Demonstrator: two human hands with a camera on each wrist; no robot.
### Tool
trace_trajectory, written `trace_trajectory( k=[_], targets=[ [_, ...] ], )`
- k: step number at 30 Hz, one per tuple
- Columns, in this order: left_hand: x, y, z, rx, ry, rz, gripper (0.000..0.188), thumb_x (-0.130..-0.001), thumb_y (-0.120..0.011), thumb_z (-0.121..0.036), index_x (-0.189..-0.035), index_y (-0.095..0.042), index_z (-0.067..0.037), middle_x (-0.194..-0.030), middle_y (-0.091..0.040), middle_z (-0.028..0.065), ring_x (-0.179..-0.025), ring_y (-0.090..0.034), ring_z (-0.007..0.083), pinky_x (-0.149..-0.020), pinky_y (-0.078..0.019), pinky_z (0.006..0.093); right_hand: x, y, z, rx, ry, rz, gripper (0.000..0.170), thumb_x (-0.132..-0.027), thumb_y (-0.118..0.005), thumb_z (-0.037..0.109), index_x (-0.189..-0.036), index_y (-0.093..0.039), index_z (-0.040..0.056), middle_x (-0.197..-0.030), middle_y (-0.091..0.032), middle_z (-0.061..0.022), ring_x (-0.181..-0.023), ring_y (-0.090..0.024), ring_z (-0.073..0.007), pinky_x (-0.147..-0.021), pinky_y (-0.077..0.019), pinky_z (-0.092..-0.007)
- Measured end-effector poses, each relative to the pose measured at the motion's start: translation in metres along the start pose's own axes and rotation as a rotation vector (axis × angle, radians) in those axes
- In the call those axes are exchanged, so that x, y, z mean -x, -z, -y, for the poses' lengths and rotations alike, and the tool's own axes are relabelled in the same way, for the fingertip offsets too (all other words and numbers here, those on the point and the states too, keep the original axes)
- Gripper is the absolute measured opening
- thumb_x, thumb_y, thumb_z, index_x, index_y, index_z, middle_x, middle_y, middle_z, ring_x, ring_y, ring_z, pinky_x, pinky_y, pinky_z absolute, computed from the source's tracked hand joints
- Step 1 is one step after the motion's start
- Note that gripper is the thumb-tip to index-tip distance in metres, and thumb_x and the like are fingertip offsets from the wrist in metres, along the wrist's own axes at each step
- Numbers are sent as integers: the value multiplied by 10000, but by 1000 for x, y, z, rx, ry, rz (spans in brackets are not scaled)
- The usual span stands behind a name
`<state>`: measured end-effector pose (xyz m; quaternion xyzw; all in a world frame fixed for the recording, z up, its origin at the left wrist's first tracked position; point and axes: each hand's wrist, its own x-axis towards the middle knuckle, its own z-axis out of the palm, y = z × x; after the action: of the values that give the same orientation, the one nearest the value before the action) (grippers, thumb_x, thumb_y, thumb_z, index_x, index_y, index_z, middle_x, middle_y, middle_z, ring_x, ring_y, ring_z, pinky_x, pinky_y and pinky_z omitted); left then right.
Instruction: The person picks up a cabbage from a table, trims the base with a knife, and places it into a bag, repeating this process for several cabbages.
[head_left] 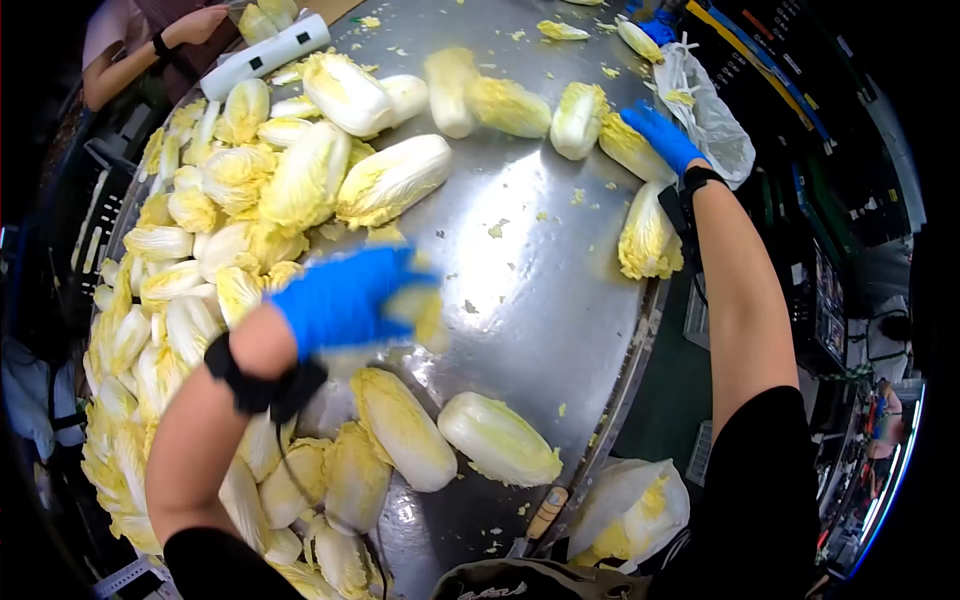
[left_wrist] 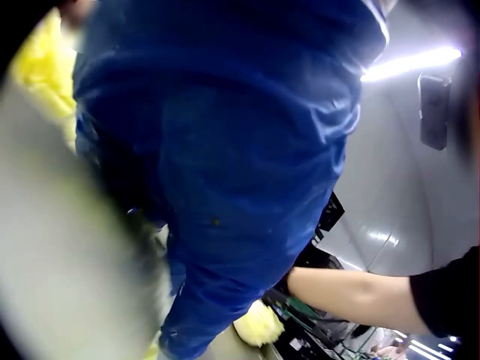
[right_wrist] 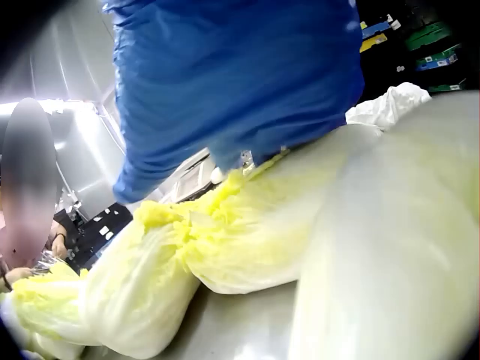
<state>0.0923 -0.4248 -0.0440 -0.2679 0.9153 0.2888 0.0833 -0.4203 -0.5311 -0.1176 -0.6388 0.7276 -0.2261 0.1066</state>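
Note:
In the head view my gloved left hand (head_left: pixel 350 298), blurred, grips a pale yellow cabbage (head_left: pixel 428 312) over the metal table. A large blurred cabbage (left_wrist: pixel 67 247) lies close against that hand (left_wrist: pixel 225 172) in the left wrist view; its fingertips are partly hidden. My right hand (head_left: pixel 660 138) rests with extended fingers on a yellow-white cabbage (head_left: pixel 628 150) near the table's right edge. Below it another cabbage (head_left: pixel 650 235) sits by the wrist. In the right wrist view, cabbages (right_wrist: pixel 247 240) stand in a row under the right hand (right_wrist: pixel 240 82).
Many cabbages (head_left: pixel 230 180) are heaped along the left. Two cabbages (head_left: pixel 500 438) lie near the front, beside a wooden-handled tool (head_left: pixel 546 512). White plastic bags (head_left: pixel 705 115) hang at the right edge and front. A white roll (head_left: pixel 265 56) and another person's arm (head_left: pixel 130 75) are at upper left.

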Motion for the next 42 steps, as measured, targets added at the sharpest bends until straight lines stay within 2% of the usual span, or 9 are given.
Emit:
trace_trajectory(
  k=[5, 9, 12, 19, 24, 28, 33, 37, 42],
  targets=[
    [8, 53, -1, 569, 163, -511, 416, -862, -661, -340, -1195, -620, -95, -1185, -603, 161, -1102, -571, 239, -978, -415, 366, 69, -17, 93, -33, 52, 469, 795, -736, -674, 605, -1295, -540, 57, -1180, -614, -195, -1129, -572, -305, -960, -435, -375],
    [-103, 122, 108, -580, 254, -1235, 575, -859, -554, -557, -1206, -609, -102, -1229, -575, 195, -1175, -520, 333, -1002, -393, 396, 173, -59, 174, -187, 152, 375, 819, -803, -727, 395, -1452, -325, 101, -1054, -599, -117, -902, -590, -221, -862, -475, -331],
    [-145, 116, 152, -242, 732, -635, 703, -813, -466, -708, -1182, -636, -134, -1227, -588, 186, -1145, -543, 358, -982, -414, 413, 223, -47, 222, -476, 150, 440, 696, -812, -728, 333, -1383, -428, 73, -1174, -572, -145, -1018, -573, -245, -925, -448, -360],
    [-63, 78, 69, 24, 351, -184, 637, -840, -543, -603, -1303, -540, -166, -1253, -578, 162, -1095, -578, 329, -968, -432, 372, -10, -50, 43, 260, 259, -548, 584, -753, -754, 382, -1172, -598, 6, -1218, -574, -163, -1049, -569, -255, -906, -455, -365],
    [-20, 77, 47, 440, 249, 35, 447, -883, -606, -438, -1116, -679, -65, -1086, -673, 119, -1013, -618, 186, -955, -438, 324, 14, -60, 98, -572, -31, 317, 647, -768, -740, 404, -1241, -553, 5, -1189, -594, -157, -1022, -603, -234, -900, -479, -361],
    [-109, 92, 121, -218, 235, -917, 645, -862, -563, -535, -1286, -511, -52, -1266, -560, 172, -1186, -514, 330, -1012, -389, 380, 140, -77, 168, -557, 159, 216, 688, -803, -733, 318, -1344, -446, 5, -1267, -533, -176, -1157, -533, -268, -990, -424, -374],
    [-162, 79, 116, 29, 512, -391, 712, -844, -524, -609, -1353, -481, -113, -1352, -500, 171, -1258, -458, 343, -1051, -355, 399, 195, -46, 178, -834, -65, 693, 622, -894, -636, 311, -1405, -393, 52, -1347, -471, -184, -1239, -458, -275, -1042, -358, -370],
    [-119, 40, 63, -167, 194, -308, 677, -788, -542, -671, -1173, -638, -122, -1059, -665, 165, -982, -628, 342, -902, -477, 393, 55, -54, 180, -317, 244, -160, 734, -819, -710, 380, -1383, -409, 18, -1365, -450, -189, -1249, -435, -280, -1026, -370, -361],
    [-30, -50, -12, -132, -64, -327, 647, -774, -592, -623, -1149, -626, -98, -1246, -569, 143, -1185, -494, 345, -1045, -332, 495, -24, -105, 198, -608, 127, 304, 861, -723, -778, 382, -1417, -384, 59, -1328, -499, -167, -1217, -478, -267, -1042, -353, -334]
  ],
)
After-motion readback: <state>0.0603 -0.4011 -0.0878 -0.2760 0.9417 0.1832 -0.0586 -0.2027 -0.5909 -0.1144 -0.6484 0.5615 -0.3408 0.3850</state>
